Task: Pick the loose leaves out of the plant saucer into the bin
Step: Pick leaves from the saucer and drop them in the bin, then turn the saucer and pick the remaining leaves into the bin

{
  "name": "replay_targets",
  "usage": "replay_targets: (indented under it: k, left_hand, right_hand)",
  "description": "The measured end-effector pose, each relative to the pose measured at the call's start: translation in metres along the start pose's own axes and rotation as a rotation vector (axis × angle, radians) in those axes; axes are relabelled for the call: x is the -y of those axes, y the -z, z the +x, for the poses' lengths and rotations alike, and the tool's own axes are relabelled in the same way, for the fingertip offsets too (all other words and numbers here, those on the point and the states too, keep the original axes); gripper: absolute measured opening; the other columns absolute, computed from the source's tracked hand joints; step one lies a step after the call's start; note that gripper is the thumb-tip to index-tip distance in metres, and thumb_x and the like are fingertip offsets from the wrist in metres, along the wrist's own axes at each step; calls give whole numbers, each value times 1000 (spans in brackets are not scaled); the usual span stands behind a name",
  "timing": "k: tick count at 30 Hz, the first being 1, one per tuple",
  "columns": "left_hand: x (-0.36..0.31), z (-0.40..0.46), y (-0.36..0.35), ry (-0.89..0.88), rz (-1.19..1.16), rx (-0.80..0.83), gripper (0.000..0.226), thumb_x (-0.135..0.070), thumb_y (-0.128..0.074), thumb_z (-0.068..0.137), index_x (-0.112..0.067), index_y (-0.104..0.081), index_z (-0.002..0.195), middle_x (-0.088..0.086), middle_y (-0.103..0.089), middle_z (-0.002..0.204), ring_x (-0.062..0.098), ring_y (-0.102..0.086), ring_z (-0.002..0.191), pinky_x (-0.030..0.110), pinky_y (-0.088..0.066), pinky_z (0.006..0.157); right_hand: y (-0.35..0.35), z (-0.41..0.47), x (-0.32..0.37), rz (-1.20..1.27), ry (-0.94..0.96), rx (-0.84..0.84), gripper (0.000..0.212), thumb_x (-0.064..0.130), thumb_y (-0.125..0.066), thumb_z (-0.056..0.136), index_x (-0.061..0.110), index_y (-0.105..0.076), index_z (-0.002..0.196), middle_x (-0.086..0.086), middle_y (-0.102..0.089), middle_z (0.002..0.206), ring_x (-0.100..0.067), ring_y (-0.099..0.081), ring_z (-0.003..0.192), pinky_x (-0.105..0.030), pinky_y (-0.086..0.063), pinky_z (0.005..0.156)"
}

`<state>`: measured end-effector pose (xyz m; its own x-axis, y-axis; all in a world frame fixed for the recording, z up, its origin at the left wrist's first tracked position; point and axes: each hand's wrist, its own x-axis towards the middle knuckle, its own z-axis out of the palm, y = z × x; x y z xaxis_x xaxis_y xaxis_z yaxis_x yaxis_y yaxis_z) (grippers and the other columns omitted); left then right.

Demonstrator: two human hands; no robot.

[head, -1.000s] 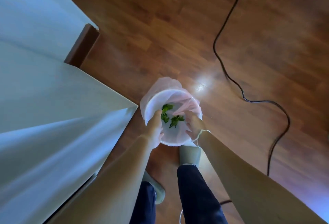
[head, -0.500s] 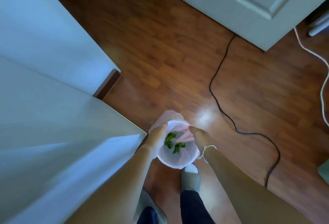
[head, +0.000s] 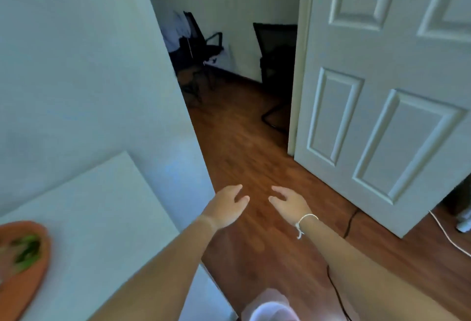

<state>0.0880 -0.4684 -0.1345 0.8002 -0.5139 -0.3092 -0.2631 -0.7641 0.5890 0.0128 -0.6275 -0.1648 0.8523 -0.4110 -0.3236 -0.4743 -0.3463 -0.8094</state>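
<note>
The terracotta plant saucer point(head: 30, 280) lies at the far left on the white table, with green leaves point(head: 26, 250) blurred in it. The bin point(head: 270, 308), lined with a pale pink bag, shows only its rim at the bottom edge between my forearms. My left hand point(head: 226, 204) and my right hand point(head: 289, 203) hover side by side above the wood floor, both empty with fingers loosely spread. A white string bracelet is on my right wrist. Both hands are well above the bin and to the right of the saucer.
The white table point(head: 102, 213) fills the lower left, against a pale wall. A white panelled door point(head: 382, 91) stands open on the right. A black cable point(head: 339, 292) and a white cable point(head: 448, 236) run over the floor. Dark chairs point(head: 201, 47) stand in the room beyond.
My hands have let go of the bin's rim and risen away from it. The view has swung up from the bin to the doorway; the saucer has come into sight.
</note>
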Motion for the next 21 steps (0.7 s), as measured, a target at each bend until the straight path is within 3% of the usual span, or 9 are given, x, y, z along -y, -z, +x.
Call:
replay_targets:
  k: [4, 9, 15, 19, 21]
  left_hand:
    - [-3, -36, 72, -52, 131, -143, 55, -40, -38, 99, -19, -28, 149, 0, -26, 158, 18, -25, 145, 32, -22, 117]
    - [39, -97, 126, 7, 126, -263, 57, -38, -42, 98, -17, -29, 149, 0, -28, 157, 16, -28, 144, 28, -21, 117]
    - [138, -207, 145, 171, 84, -325, 58, -42, -41, 97, -19, -27, 149, 0, -23, 158, 17, -23, 145, 30, -19, 118]
    - [193, -276, 151, 249, 34, -362, 40, -35, -43, 97, -11, -49, 128, 8, -46, 141, 30, -41, 132, 36, -34, 105]
    - [220, -307, 151, 287, 26, -403, 48, -36, -44, 96, -15, -41, 140, 4, -39, 148, 24, -36, 137, 34, -29, 110]
  right_hand:
    - [2, -11, 77, -140, 215, 5, 48, 34, -50, 93, 26, -46, 140, 5, -40, 150, -15, -38, 138, -28, -31, 112]
    - [-34, -41, 143, -300, 403, 27, 49, 37, -48, 94, 26, -42, 141, 6, -37, 151, -16, -38, 137, -28, -32, 111]
    - [-140, -102, 190, -335, 541, 169, 51, 33, -52, 93, 21, -41, 142, 3, -38, 151, -15, -36, 138, -25, -25, 112]
    - [-208, -143, 195, -331, 558, 268, 52, 32, -55, 92, 21, -42, 141, 1, -39, 150, -16, -37, 137, -25, -27, 111]
    - [-235, -161, 196, -335, 553, 293, 52, 33, -55, 91, 21, -43, 141, 1, -39, 149, -16, -37, 137, -26, -27, 111]
